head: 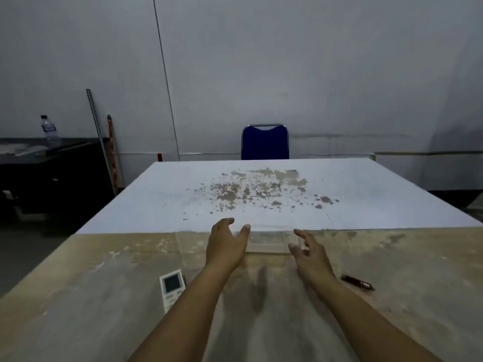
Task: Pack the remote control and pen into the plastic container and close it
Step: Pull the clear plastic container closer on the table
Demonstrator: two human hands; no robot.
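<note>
A clear plastic container [271,241] sits on the table [78,296] where the worn brown surface meets the white part. My left hand [226,244] is at its left end and my right hand [309,253] at its right end, both with fingers spread and holding nothing. Whether they touch the container I cannot tell. A white remote control [171,287] with a dark screen lies on the table left of my left forearm, partly hidden by it. A dark pen [357,282] lies to the right of my right wrist.
The far white half of the table [183,184] has patches of peeled paint. A blue chair [265,143] stands behind the far edge. At the left are a dark counter [52,163] with a water bottle [49,130] and poles [100,134] leaning on the wall.
</note>
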